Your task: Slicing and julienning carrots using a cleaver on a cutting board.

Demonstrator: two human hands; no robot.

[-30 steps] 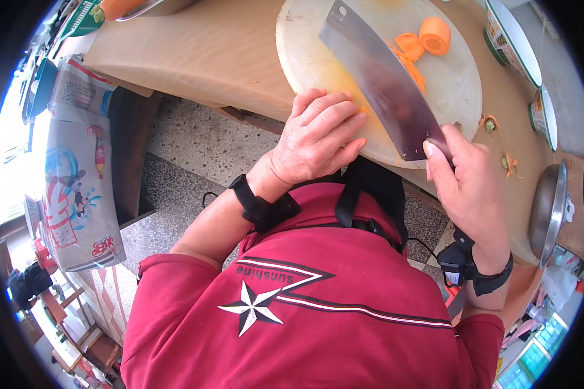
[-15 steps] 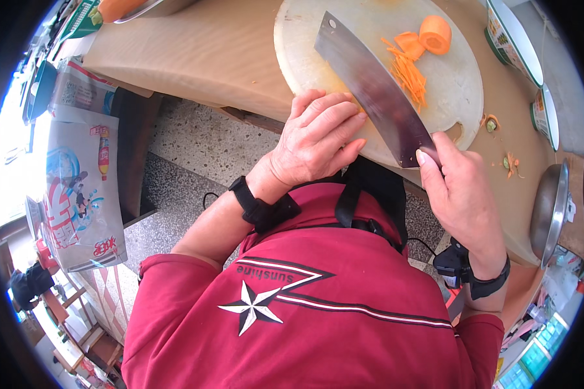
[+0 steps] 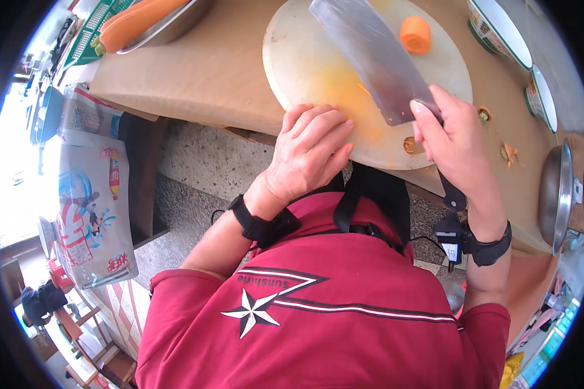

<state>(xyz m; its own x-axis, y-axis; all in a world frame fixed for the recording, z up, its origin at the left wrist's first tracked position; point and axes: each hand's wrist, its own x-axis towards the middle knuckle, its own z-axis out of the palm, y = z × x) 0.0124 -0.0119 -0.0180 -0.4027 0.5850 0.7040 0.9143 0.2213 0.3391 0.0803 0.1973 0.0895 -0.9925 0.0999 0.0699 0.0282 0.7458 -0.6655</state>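
Note:
My right hand (image 3: 454,129) is wrapped round the handle of a broad metal cleaver (image 3: 373,61). Its blade lies slanted over the middle of a round, pale cutting board (image 3: 292,39). My left hand (image 3: 308,146) rests at the board's near left edge, fingertips on the surface and thumb apart, with nothing visible in it. Right of the blade stands a thick cut carrot piece (image 3: 415,35). One thin carrot shred (image 3: 364,89) shows beside the blade's left edge, near an orange stain. Whatever lies beneath the blade is hidden.
At the far left, whole carrots (image 3: 136,26) lie in a metal bowl (image 3: 182,29) beside a green basket (image 3: 87,39). On the right are patterned bowls (image 3: 499,32), carrot trimmings (image 3: 509,154) and a metal basin (image 3: 555,198). A plastic bag (image 3: 94,201) hangs at the left.
The cleaver has moved up and left across the board in my right hand. The pile of carrot shreds and the slice beside the thick piece no longer show. My left hand stays near the board's edge.

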